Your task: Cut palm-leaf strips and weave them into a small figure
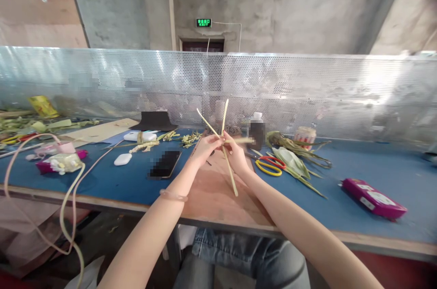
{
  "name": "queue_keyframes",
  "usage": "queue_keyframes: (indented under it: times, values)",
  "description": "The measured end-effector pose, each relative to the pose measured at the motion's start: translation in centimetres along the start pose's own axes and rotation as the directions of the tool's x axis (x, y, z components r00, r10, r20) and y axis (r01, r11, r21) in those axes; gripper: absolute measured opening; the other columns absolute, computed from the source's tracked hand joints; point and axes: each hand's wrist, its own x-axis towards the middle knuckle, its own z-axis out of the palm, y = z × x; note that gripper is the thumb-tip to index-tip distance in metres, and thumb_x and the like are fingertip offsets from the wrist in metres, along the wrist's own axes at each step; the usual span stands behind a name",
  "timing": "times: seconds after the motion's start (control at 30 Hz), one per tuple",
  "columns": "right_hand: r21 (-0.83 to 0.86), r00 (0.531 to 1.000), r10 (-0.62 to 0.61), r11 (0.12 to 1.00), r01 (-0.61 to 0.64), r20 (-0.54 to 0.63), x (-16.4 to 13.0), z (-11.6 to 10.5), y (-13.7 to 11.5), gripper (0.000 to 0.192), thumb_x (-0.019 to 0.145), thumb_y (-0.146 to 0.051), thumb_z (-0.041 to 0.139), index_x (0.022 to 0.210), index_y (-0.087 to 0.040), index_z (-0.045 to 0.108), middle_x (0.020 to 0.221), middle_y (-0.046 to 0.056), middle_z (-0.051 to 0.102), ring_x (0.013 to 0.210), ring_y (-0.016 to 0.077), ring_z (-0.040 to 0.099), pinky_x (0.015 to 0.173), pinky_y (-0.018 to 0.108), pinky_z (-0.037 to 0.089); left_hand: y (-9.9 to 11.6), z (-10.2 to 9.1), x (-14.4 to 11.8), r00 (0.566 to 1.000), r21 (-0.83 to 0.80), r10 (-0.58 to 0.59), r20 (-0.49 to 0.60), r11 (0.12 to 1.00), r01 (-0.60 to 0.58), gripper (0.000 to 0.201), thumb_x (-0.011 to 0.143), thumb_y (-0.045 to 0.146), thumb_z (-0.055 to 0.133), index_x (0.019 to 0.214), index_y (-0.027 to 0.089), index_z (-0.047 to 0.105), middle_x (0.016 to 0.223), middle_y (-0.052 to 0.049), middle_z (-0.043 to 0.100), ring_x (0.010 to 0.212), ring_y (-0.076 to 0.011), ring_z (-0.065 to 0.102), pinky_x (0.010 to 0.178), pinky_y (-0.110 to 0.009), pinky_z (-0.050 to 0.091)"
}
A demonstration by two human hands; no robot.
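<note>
Pale yellow-green plant strips (230, 173) cross between my hands above a wooden board (218, 189). One end slants up left, one points up, one sticks out to the right and one hangs down toward me. My left hand (207, 147) is closed on the strips at the crossing, from the left side. Opposite it, my right hand (236, 152) pinches them too, its fingertips meeting the left ones. The crossing itself is partly covered by fingers. Scissors (271, 165) with red and yellow handles lie right of my right hand.
A phone (166, 164) and white earbud case (123, 159) lie to the left, with cables (73, 207) beyond. To the right are a dark bottle (257, 133), plant leaves (293, 161) and a magenta pack (373, 198). A perforated metal screen (153, 84) stands behind the blue table.
</note>
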Motion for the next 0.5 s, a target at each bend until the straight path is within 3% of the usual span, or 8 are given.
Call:
queue_keyframes:
  times: [0.2, 0.33, 0.5]
  values:
    - [-0.024, 0.997, 0.055, 0.998, -0.056, -0.048, -0.1, -0.1, 0.2, 0.061, 0.084, -0.023, 0.047, 0.141, -0.023, 0.027, 0.109, 0.009, 0.065, 0.092, 0.0212, 0.063, 0.079, 0.037, 0.051, 0.7, 0.2, -0.5, 0.998, 0.008, 0.007, 0.057, 1.000, -0.007, 0.024, 0.068, 0.033, 0.069, 0.086, 0.017, 0.066, 0.090, -0.006, 0.067, 0.082, -0.0173, 0.062, 0.073, -0.029, 0.048]
    - [-0.030, 0.998, 0.060, 0.998, -0.061, -0.032, -0.1, -0.1, 0.2, 0.057, 0.085, -0.029, 0.047, 0.138, -0.022, 0.029, 0.111, 0.009, 0.064, 0.093, 0.0221, 0.063, 0.078, 0.037, 0.051, 0.4, 0.1, -0.3, 0.999, 0.005, 0.001, 0.033, 1.000, -0.001, 0.028, 0.067, 0.034, 0.070, 0.088, 0.016, 0.066, 0.088, -0.005, 0.067, 0.080, -0.0155, 0.060, 0.069, -0.025, 0.045]
    - [0.010, 0.990, 0.063, 0.998, -0.062, -0.124, -0.1, 0.3, -0.3, 0.033, 0.083, -0.032, 0.049, 0.113, -0.019, 0.043, 0.096, 0.008, 0.067, 0.082, 0.0188, 0.063, 0.070, 0.032, 0.050, -0.4, -0.2, 0.2, 0.997, -0.029, -0.004, -0.072, 1.000, 0.002, 0.030, 0.069, 0.042, 0.067, 0.086, 0.016, 0.068, 0.086, -0.006, 0.065, 0.069, -0.0107, 0.056, 0.057, -0.020, 0.039]
